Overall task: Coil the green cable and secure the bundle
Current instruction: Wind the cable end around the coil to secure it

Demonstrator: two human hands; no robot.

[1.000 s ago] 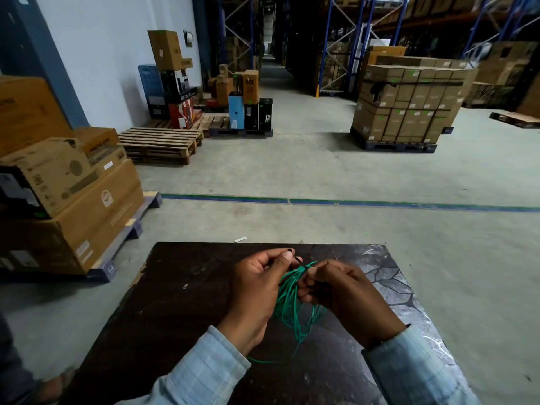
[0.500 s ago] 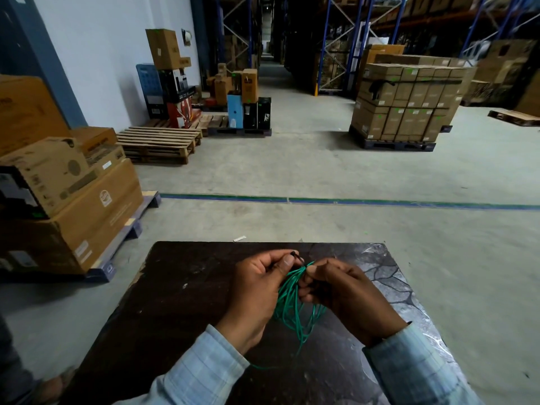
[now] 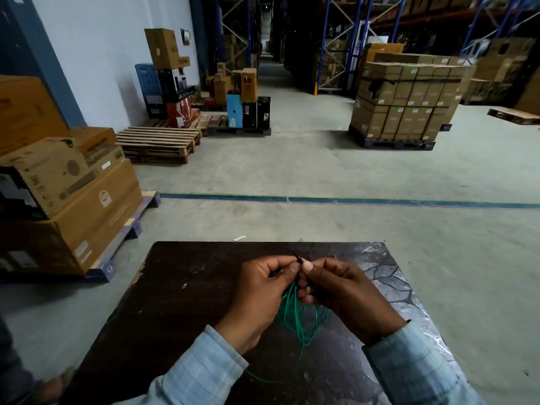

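A thin green cable [image 3: 295, 315] hangs in several loose loops between my two hands above a dark table [image 3: 181, 302]. My left hand [image 3: 257, 296] grips the top of the bundle. My right hand [image 3: 347, 293] closes on the same spot from the right, thumbs touching. A small black tie [image 3: 298, 258] sticks up from between my thumb tips. One cable end trails over the tabletop toward my left sleeve.
The table's right part is covered in crinkled clear film [image 3: 388, 276]. Stacked cardboard boxes [image 3: 67, 200] on a pallet stand to the left of the table. Wooden pallets [image 3: 159, 144] and a boxed pallet load [image 3: 406, 103] sit farther off on the concrete floor.
My hands have drawn closer so the thumbs now meet at the top of the bundle, pinching the black tie. The loops hang more gathered below.
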